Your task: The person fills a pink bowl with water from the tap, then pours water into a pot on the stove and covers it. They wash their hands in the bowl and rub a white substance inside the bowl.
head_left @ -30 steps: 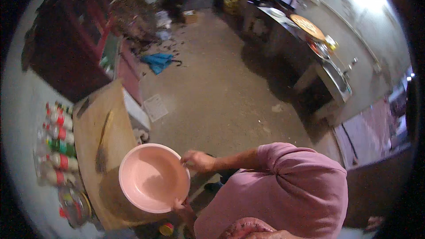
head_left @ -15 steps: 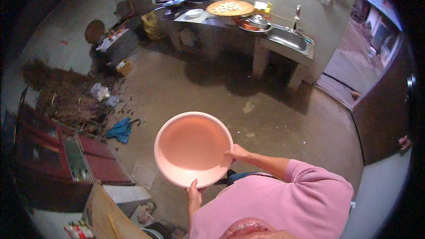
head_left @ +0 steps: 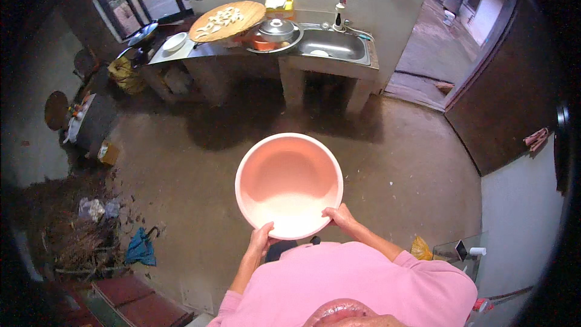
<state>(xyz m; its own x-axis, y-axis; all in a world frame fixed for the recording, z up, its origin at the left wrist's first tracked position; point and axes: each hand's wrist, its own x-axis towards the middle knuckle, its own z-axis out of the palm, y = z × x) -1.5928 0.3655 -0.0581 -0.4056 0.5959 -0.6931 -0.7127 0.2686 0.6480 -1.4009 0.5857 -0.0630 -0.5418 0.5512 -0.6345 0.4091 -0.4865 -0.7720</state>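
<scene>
I hold a round pink plastic basin [head_left: 290, 172] out in front of my body, tilted so that its bare inside shows. Closed on the near left part of its rim is my left hand [head_left: 261, 237], with the thumb over the edge. My right hand [head_left: 341, 215] grips the near right part of the rim in the same way. The fingers under the basin are hidden from view. Nothing lies inside the basin.
Ahead, a counter bears a round woven tray [head_left: 212, 24] with pale pieces, a white bowl [head_left: 175, 42] and a lidded metal pot [head_left: 276, 29]. Right of them is a metal sink [head_left: 333, 45]. An open doorway [head_left: 417, 54] stands farther right. A blue umbrella [head_left: 141, 248] lies at left.
My view has swung right and nearer to the counter and sink. Both hands have kept hold of the basin, which now sits more squarely in front of me.
</scene>
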